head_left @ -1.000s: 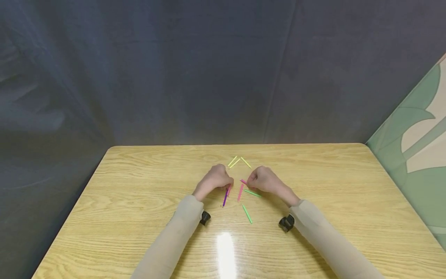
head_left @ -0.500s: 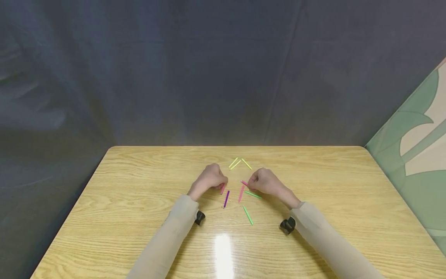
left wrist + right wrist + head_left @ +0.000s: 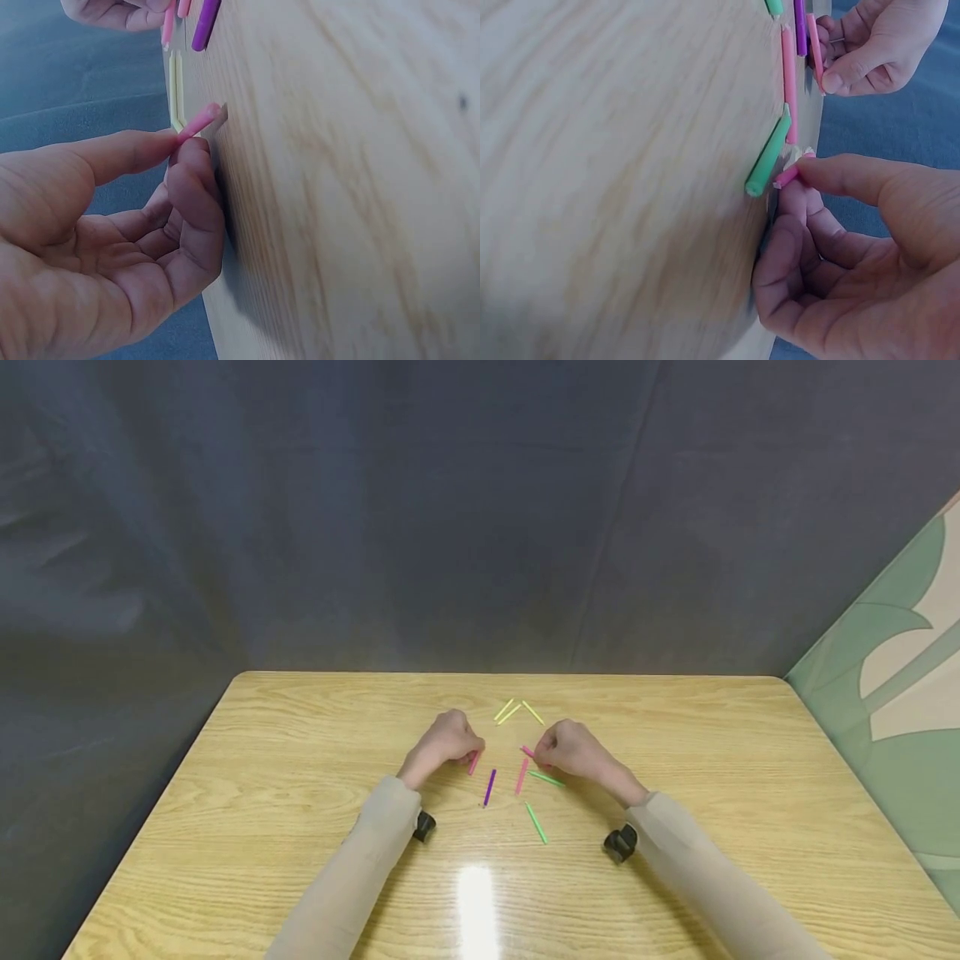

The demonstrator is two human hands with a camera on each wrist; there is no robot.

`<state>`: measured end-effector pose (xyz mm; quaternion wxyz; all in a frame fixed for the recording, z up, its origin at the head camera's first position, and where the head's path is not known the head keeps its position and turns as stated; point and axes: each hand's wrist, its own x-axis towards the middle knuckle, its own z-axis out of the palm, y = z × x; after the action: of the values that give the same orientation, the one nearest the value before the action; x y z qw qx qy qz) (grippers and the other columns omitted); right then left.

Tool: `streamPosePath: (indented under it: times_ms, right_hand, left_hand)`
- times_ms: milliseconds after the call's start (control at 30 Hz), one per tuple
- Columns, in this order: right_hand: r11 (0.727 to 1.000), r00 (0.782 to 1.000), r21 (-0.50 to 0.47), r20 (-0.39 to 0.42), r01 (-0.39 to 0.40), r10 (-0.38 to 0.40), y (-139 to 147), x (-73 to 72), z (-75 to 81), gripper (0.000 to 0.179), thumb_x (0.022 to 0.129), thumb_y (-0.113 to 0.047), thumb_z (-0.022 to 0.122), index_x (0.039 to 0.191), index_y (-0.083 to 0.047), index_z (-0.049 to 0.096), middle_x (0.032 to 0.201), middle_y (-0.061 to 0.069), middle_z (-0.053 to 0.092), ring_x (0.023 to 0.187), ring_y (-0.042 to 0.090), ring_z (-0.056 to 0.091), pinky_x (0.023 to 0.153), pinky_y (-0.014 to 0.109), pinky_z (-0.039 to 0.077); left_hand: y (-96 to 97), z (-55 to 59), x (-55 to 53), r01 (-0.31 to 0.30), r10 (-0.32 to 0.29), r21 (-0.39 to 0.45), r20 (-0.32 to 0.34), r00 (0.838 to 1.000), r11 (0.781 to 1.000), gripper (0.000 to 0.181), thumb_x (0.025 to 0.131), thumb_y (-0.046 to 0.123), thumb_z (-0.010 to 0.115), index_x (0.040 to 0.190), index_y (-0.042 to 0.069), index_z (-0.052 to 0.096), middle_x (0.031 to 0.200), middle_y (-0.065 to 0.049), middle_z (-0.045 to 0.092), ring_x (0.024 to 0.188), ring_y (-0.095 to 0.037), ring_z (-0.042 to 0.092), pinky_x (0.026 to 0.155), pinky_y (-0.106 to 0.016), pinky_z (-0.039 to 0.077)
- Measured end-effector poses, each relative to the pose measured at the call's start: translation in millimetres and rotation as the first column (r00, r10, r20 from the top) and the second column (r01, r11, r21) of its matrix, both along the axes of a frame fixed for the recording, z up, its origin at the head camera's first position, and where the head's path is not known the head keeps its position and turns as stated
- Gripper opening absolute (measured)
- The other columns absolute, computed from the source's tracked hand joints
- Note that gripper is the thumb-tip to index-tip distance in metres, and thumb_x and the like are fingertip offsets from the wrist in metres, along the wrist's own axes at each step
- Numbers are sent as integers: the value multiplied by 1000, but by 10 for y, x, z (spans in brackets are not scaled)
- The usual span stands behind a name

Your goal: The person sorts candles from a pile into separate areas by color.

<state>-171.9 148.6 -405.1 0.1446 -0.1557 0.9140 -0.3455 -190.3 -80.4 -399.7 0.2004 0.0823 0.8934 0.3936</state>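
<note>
My left hand [image 3: 444, 740] pinches a thin pink candle [image 3: 201, 123] between thumb and forefinger, close above the wooden table. To the right, my right hand [image 3: 577, 750] pinches another pink candle [image 3: 787, 177] by thumb and fingertip, partly hidden by them. Between the hands lie a purple candle [image 3: 490, 787] and a third pink candle [image 3: 522, 776]. Just below the right hand, a green candle [image 3: 547, 778] has one end near that pink one. A second green candle [image 3: 536, 823] lies slanted, nearer to me.
Beyond the hands, yellow candles [image 3: 509, 714] lie in a peaked shape on the wooden table [image 3: 300, 860]. A dark curtain [image 3: 450, 527] hangs behind the table's far edge. On the right stands a green and beige patterned panel [image 3: 900, 693].
My left hand has moved left with its pink candle, away from the purple candle it was over. The right hand keeps its hold in nearly the same spot.
</note>
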Motion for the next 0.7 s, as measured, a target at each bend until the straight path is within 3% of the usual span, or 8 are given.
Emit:
streamPosePath:
  times_ms: [300, 500, 700]
  right_hand:
    - [1000, 1000, -20, -8, -2, 2, -44, 0, -14, 12, 83, 1, 62, 76, -2, 71, 66, 1, 65, 51, 8, 47, 53, 25, 43]
    - [1000, 1000, -18, -29, -7, 6, -61, 2, -29, 12, 83, 1, 62, 76, -1, 71, 65, 1, 65, 52, 9, 50, 54, 25, 45]
    - [1000, 999, 4, -36, 4, -4, -75, -8, -21, 14, 82, 1, 61, 73, -3, 71, 64, 0, 65, 53, 9, 50, 59, 27, 48]
  left_hand:
    - [-81, -27, -39, -6, 6, -9, -5, 1000, 1000, 25, 86, 6, 66, 63, -3, 68, 53, -8, 61, 41, -10, 47, 45, -21, 43]
    - [-131, -33, -67, -13, 13, -9, -16, 1000, 1000, 28, 86, 6, 66, 61, -4, 68, 52, -9, 60, 41, -11, 45, 41, -19, 35]
    - [-171, -37, -95, -11, 11, -11, -5, 1000, 1000, 27, 87, 6, 66, 62, -4, 68, 55, -10, 62, 42, -12, 48, 43, -20, 39]
